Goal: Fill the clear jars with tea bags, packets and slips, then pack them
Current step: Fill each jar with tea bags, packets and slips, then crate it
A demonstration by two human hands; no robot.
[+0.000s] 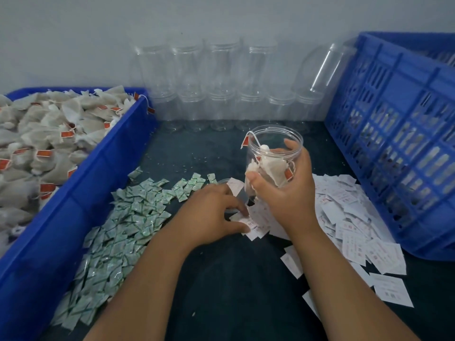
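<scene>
fingers [235, 207] of the left hand [209, 217] curl down and pinch a white slip [250, 221] against the thumb, at the edge of the slip pile [349, 222]. the right hand [288, 193] wraps thumb and fingers round a clear jar [275, 141], held tilted just above those slips (a few tea bags [270, 168] sit inside, one tag hanging over the rim). packets [130, 217] lie left of the left hand, beside a blue tray [98, 173] heaped with more tea bags. empty jars [221, 70] line the wall; a blue crate [398, 134] stands right.
</scene>
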